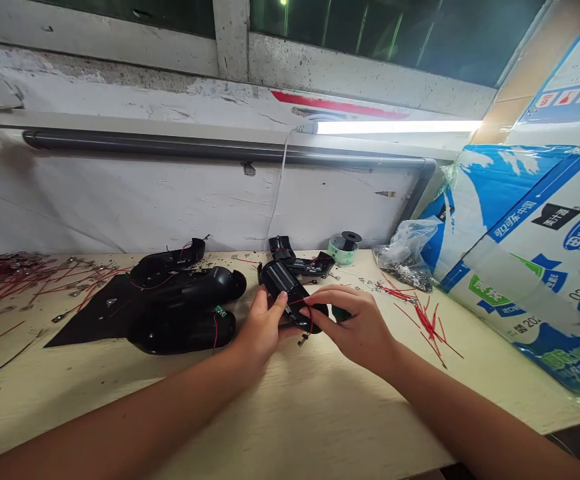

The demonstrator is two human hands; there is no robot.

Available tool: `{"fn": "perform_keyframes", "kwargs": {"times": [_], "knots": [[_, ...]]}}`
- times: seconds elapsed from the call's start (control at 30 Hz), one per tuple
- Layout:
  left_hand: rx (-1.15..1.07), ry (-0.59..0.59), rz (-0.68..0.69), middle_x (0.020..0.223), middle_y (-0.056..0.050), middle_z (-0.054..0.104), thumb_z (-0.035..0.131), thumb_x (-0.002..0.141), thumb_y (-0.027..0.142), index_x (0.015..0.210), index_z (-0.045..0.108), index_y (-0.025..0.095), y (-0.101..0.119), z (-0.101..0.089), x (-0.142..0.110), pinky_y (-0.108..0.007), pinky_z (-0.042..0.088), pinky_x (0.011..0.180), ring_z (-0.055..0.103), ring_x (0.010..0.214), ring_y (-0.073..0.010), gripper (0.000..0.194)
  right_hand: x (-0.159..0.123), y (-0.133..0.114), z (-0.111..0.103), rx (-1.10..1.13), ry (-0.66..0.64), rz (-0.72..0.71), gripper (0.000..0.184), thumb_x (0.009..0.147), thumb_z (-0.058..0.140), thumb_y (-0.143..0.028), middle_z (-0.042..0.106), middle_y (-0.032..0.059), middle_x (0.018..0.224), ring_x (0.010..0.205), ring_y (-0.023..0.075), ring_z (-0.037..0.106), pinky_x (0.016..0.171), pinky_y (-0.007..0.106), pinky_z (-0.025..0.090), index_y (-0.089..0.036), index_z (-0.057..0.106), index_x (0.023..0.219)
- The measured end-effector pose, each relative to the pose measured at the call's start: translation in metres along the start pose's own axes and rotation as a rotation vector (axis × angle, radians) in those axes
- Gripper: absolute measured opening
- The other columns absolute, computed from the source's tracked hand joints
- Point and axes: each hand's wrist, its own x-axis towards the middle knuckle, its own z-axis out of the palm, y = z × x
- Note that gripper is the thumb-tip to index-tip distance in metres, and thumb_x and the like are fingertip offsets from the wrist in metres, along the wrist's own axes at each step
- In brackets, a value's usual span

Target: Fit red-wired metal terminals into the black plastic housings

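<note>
My left hand (265, 320) is closed around a black plastic housing (286, 283), its thumb lying on the inner side. The housing tilts above the table, and a red wire (311, 320) runs across it and hangs over its edge. At the housing's right end, my right hand (353, 320) pinches the red wire between thumb and fingertips. A small dark metal piece (302, 341) dangles below the housing. To the left lie several more black housings (183, 333), one with a small green circuit board (221, 311) on it.
Red wires with metal ends (77, 283) are scattered at left, and more red wires (431, 323) lie at right. Behind my hands are other black parts (315, 265), a tape roll (340, 251) and a plastic bag of small parts (410, 250). Blue-white cartons (520, 227) stand along the right side.
</note>
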Motion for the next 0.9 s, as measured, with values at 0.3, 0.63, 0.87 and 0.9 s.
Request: {"fn": "perform_keyframes", "kwargs": {"times": [0.3,0.63,0.87,0.9], "knots": [[-0.03,0.028,-0.015,0.123,-0.007,0.065,0.058,0.096,0.029,0.126,0.051,0.028,0.004,0.003,-0.001,-0.027,0.057,0.069,0.066,0.097,-0.0183,0.031,-0.007,-0.005,0.011,0.008,-0.093,-0.194,0.015,0.092,0.063,-0.015,0.074,0.0062,0.096,0.081,0.0166,0.07,0.073,0.029,0.057,-0.022,0.076,0.092],[-0.078,0.037,-0.012,0.108,-0.006,0.068,0.054,0.097,0.026,0.12,0.053,0.025,0.003,0.005,0.001,-0.027,0.056,0.068,0.067,0.082,-0.016,0.023,-0.011,0.0,0.008,-0.371,-0.285,-0.37,0.021,0.09,0.054,-0.01,0.075,0.0001,0.099,0.064,0.0111,0.065,0.057,0.026,0.041,-0.022,0.071,0.088],[-0.053,0.047,-0.017,0.098,-0.005,0.067,0.054,0.097,0.026,0.113,0.053,0.022,0.002,0.005,0.0,-0.026,0.054,0.062,0.065,0.076,-0.0156,0.017,-0.013,-0.008,0.004,-0.125,-0.341,-0.287,0.029,0.082,0.051,-0.005,0.074,0.0046,0.098,0.074,0.0155,0.067,0.061,0.026,0.045,-0.02,0.069,0.1],[-0.058,0.035,-0.018,0.099,-0.006,0.067,0.053,0.097,0.026,0.113,0.053,0.022,0.002,0.004,0.0,-0.027,0.055,0.063,0.065,0.076,-0.0159,0.016,-0.013,-0.009,0.002,-0.042,-0.281,-0.263,0.03,0.082,0.05,-0.004,0.073,0.0051,0.096,0.075,0.0158,0.067,0.063,0.026,0.047,-0.02,0.068,0.1]]}}
